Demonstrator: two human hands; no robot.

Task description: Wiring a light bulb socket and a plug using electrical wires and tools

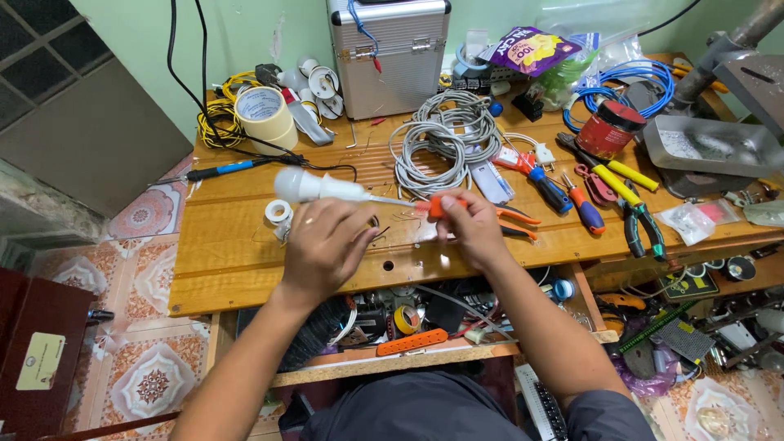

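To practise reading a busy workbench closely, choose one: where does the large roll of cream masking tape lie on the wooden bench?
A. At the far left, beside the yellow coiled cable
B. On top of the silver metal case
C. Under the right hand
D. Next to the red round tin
A: the large roll of cream masking tape sits at the far left of the wooden bench, right beside the yellow coiled cable, well away from both hands.

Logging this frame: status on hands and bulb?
Left hand beside white bulb; grip unclear. Right hand shut on orange-handled tool. Grey cable coil just behind.
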